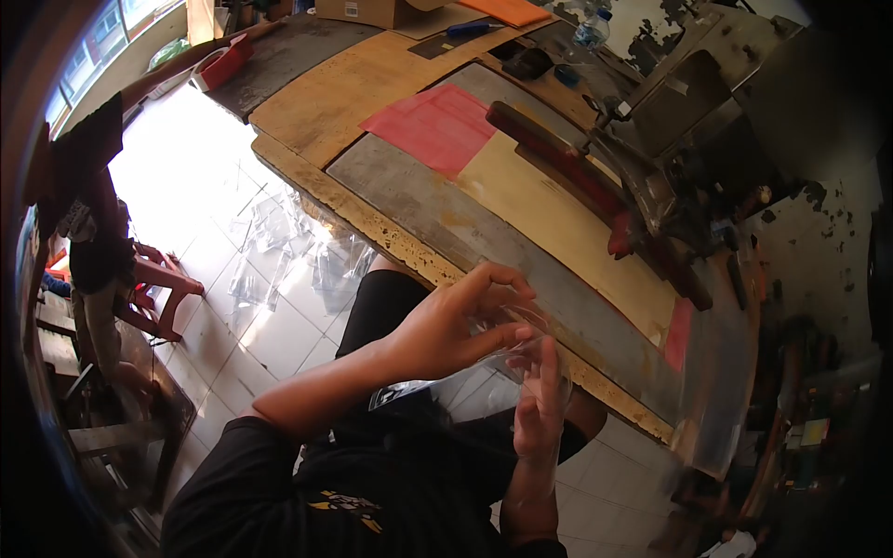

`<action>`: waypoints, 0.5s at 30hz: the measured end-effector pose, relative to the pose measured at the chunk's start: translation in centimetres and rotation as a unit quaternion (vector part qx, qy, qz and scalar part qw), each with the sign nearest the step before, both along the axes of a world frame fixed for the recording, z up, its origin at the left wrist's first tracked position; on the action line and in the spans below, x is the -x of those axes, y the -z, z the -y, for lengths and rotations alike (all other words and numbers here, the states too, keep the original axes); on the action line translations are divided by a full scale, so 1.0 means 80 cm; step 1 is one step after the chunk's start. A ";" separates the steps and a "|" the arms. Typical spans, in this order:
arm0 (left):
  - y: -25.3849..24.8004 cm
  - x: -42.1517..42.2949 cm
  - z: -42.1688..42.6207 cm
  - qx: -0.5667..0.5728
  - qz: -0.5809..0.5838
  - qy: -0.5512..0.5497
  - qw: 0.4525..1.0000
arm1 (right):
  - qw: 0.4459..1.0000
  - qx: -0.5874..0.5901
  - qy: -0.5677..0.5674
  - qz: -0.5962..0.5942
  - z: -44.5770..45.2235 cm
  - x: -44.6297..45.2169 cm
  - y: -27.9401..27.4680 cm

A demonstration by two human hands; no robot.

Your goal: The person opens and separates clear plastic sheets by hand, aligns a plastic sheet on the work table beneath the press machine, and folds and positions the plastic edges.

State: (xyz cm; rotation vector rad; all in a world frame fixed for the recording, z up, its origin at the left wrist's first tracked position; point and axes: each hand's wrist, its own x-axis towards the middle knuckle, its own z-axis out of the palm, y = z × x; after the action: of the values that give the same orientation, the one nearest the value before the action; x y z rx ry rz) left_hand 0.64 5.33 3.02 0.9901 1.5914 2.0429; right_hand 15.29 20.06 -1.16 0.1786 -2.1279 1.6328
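Both of my hands are raised in front of my body, close together at the near edge of the workbench [391, 200]. A thin clear plastic sheet [474, 392] hangs between them, its outline hard to see. My left hand [465, 316] has its fingers curled round the upper part of the plastic, thumb pointing right. My right hand [539, 395] is upright with its fingertips against the same plastic, near the left thumb. Beyond the hands, a red sheet [433, 128] and a cream sheet [558, 228] lie on the bench.
A long dark red machine arm [595, 191] crosses the bench. A tape roll [223, 63], cardboard box [372, 11] and bottle [593, 30] stand at the far side. Clear plastic pieces [279, 246] lie on the tiled floor. Another person [93, 223] stands left near a red stool [167, 288].
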 end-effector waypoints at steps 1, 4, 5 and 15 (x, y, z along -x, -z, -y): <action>0.001 -0.002 -0.003 -0.017 0.022 -0.004 1.000 | 1.000 -0.015 0.003 0.002 -0.001 -0.001 -0.006; 0.009 0.004 0.005 0.037 -0.125 0.015 0.991 | 0.999 -0.041 0.023 0.001 -0.005 -0.003 0.004; 0.012 0.006 0.008 0.041 -0.118 0.017 0.992 | 0.998 -0.053 0.037 -0.005 -0.003 -0.004 0.006; -0.010 0.000 0.021 0.032 -0.114 0.056 0.991 | 1.000 -0.028 0.012 0.007 -0.008 -0.005 0.007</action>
State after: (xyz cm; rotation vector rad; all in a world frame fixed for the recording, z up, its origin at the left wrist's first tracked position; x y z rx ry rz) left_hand 0.67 3.68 3.82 1.2984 1.6592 1.8463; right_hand 15.68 20.71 -1.74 0.1591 -2.1795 1.5652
